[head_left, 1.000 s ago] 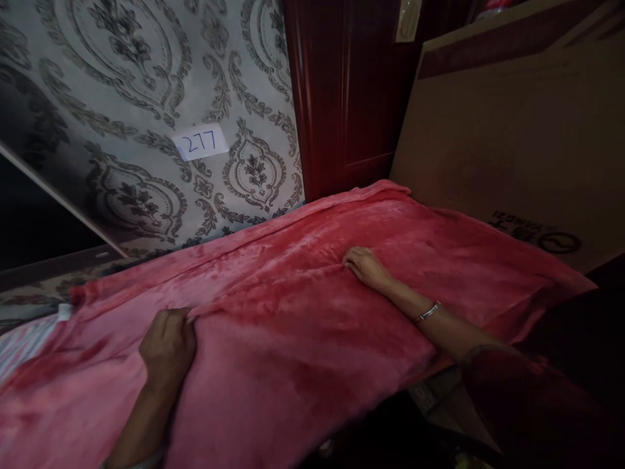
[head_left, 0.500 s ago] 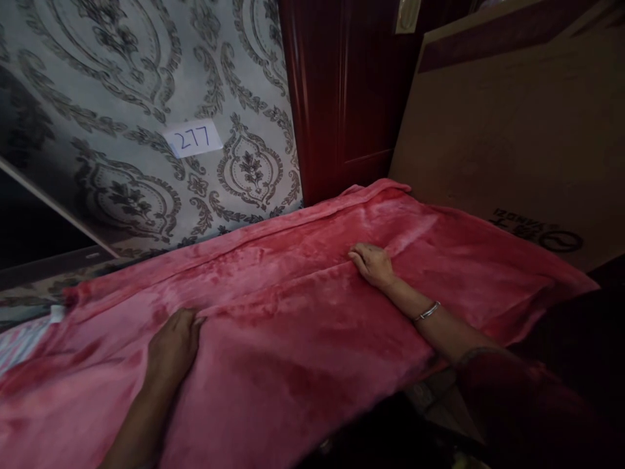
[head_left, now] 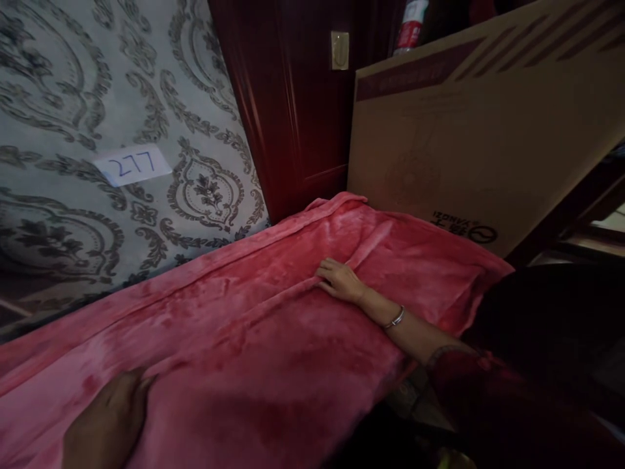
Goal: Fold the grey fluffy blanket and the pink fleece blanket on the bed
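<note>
A plush pink-red blanket [head_left: 273, 365] spreads over a long flat surface, with a raised fold running across it between my two hands. At the lower left, my left hand [head_left: 108, 417] is closed on the near end of that fold, its fingertips partly hidden. My right hand [head_left: 340, 280], with a silver bracelet at the wrist, grips the fold farther along, fingers curled into the fabric. Beyond the hands, the blanket's far edge forms a second long ridge beside the wall.
Patterned wallpaper [head_left: 205, 189] with a paper label [head_left: 134, 165] reading 277 borders the left side. Behind the blanket stand a dark red wooden panel [head_left: 297, 117] and a large cardboard box [head_left: 469, 143]. A bottle [head_left: 411, 26] shows above the box's edge.
My view has turned to the right, so the wall and label sit farther left and the bottle has come into sight. Both hands still hold the blanket's fold.
</note>
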`<state>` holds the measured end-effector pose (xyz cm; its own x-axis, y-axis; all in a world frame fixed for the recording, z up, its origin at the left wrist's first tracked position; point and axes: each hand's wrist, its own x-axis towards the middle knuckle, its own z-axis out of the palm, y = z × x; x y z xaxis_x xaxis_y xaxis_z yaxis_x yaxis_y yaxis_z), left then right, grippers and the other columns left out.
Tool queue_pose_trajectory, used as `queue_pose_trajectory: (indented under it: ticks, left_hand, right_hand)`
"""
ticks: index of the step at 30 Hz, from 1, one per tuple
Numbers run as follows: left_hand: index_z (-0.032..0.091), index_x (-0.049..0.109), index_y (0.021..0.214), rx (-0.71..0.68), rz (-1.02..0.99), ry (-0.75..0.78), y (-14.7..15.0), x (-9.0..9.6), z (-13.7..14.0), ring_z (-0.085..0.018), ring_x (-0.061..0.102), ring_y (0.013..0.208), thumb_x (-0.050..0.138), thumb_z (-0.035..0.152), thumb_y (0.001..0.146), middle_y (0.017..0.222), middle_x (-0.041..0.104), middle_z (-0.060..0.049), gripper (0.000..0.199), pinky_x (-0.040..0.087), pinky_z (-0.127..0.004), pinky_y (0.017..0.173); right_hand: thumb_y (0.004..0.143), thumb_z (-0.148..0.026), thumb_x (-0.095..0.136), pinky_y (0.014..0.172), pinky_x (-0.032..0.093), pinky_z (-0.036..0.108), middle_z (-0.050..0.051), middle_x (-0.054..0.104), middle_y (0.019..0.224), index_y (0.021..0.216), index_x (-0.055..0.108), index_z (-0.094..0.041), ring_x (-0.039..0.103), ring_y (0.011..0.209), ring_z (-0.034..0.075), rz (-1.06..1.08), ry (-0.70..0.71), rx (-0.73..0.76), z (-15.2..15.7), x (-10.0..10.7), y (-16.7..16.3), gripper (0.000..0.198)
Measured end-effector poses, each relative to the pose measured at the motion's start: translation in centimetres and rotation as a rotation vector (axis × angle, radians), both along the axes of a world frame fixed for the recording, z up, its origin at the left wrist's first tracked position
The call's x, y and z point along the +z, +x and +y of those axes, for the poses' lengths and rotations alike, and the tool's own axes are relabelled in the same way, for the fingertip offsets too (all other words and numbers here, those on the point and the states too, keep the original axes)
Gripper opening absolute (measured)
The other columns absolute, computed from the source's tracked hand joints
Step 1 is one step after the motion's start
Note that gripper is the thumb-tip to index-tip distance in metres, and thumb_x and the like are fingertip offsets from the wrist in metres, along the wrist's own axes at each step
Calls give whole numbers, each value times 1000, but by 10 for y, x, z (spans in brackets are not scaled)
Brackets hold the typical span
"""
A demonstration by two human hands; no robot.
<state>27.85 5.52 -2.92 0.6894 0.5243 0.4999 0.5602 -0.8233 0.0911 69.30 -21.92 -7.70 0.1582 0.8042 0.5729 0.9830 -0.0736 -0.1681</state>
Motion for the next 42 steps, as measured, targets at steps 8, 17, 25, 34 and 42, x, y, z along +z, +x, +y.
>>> queue_pose_trajectory:
  ticks: [8, 17, 25, 34, 42]
  left_hand:
    - [24, 64, 86, -3, 127, 27, -7, -1, 2, -27, 70, 84, 39, 38, 90, 90, 75, -10, 29, 53, -36, 70]
    - [24, 64, 85, -2, 107, 17, -6, -1, 1, -26, 69, 77, 37, 40, 91, 86, 74, -9, 32, 52, -35, 69]
    - [22, 65, 89, 9, 105, 50, -8, -4, -3, -28, 69, 85, 34, 38, 94, 92, 73, -12, 35, 53, -38, 74]
    - [24, 59, 78, 9, 118, 19, -1, 5, -7, -24, 68, 76, 38, 40, 90, 80, 71, -8, 29, 49, -32, 64]
    - [23, 61, 86, 90, 154, -55, -1, 2, -9, -28, 70, 88, 35, 43, 88, 92, 74, -11, 33, 53, -36, 74]
  right_hand:
    - [99, -38, 58, 79, 40, 35, 9, 66, 92, 91, 67, -18, 56, 89, 23, 45, -56, -23, -7, 0, 14, 23]
    - [94, -25, 59, 98, 41, 46, 12, 71, 111, 115, 72, -21, 61, 107, 28, 28, -73, -178, -58, -1, 63, 25]
    - [89, -19, 58, 108, 46, 52, 17, 59, 140, 139, 60, -16, 55, 128, 32, 58, 22, -448, -85, -25, 79, 50]
    - [93, -17, 48, 109, 48, 48, 13, 69, 126, 109, 76, -20, 62, 123, 27, 163, 39, -374, -65, -33, 92, 33]
    - [89, -18, 54, 99, 50, 43, 15, 68, 117, 106, 73, -17, 60, 113, 29, 180, 95, -531, -56, -23, 93, 25]
